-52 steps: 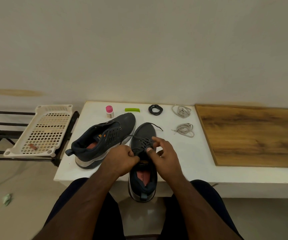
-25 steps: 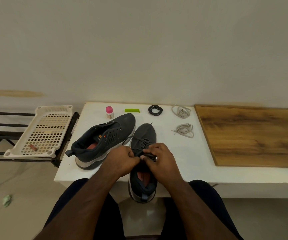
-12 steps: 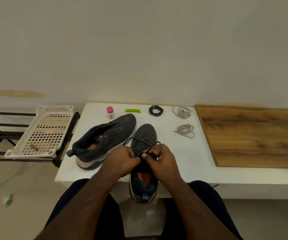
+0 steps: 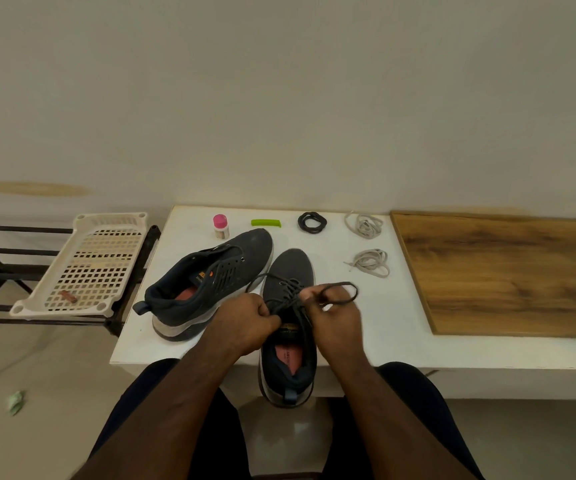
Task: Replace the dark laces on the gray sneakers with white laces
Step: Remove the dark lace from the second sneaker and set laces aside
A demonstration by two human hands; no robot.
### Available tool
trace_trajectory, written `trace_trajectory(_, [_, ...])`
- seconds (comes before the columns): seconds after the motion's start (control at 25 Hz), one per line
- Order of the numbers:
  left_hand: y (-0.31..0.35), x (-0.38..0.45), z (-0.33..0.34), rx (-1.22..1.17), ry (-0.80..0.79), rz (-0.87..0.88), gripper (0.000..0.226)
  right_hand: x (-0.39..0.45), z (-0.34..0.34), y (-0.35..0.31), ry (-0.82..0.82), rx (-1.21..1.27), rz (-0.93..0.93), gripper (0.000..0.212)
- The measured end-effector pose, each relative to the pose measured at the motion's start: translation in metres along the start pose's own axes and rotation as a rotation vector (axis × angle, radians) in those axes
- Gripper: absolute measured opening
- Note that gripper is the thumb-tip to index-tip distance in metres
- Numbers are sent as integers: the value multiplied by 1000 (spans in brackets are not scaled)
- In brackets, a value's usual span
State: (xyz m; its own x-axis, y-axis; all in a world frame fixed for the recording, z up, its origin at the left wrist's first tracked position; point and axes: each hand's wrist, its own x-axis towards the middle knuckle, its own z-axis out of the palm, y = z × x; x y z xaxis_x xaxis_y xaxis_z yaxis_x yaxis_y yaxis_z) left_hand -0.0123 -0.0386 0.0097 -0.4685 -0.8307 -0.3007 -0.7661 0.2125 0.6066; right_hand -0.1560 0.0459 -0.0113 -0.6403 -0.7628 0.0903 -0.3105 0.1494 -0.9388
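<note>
Both hands (image 4: 245,323) (image 4: 337,318) pinch a sneaker's (image 4: 288,327) dark lace (image 4: 338,292) on the tabletop (image 4: 383,327); insole print unreadable, white laces (image 4: 369,261) far right.

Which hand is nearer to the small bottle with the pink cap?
The left. The left hand is below the small bottle with the pink cap, beyond the tilted gray sneaker. The right hand is farther to the right.
</note>
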Motion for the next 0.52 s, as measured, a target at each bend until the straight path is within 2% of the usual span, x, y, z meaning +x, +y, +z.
trace_trajectory(0.08, [0, 0, 0, 0, -4, 1, 25, 5, -7, 2, 65, 33, 30, 7])
trace_trajectory(0.24, [2, 0, 0, 22, 7, -3, 25, -2, -3, 4, -207, -113, -9, 9])
trace_trajectory(0.28, [1, 0, 0, 21, 8, -4, 24, -3, 1, 4, -204, -140, -26, 6])
trace_trajectory(0.4, [0, 0, -1, 0, 1, -5, 23, 5, 0, 4, 25, 4, 33, 6])
trace_trajectory(0.44, [0, 0, -1, 2, 0, -3, 23, 6, -3, 4, 49, 35, 47, 4])
trace_trajectory(0.52, [0, 0, -1, 11, -2, -2, 23, 4, -6, 4, -79, -30, 18, 9])
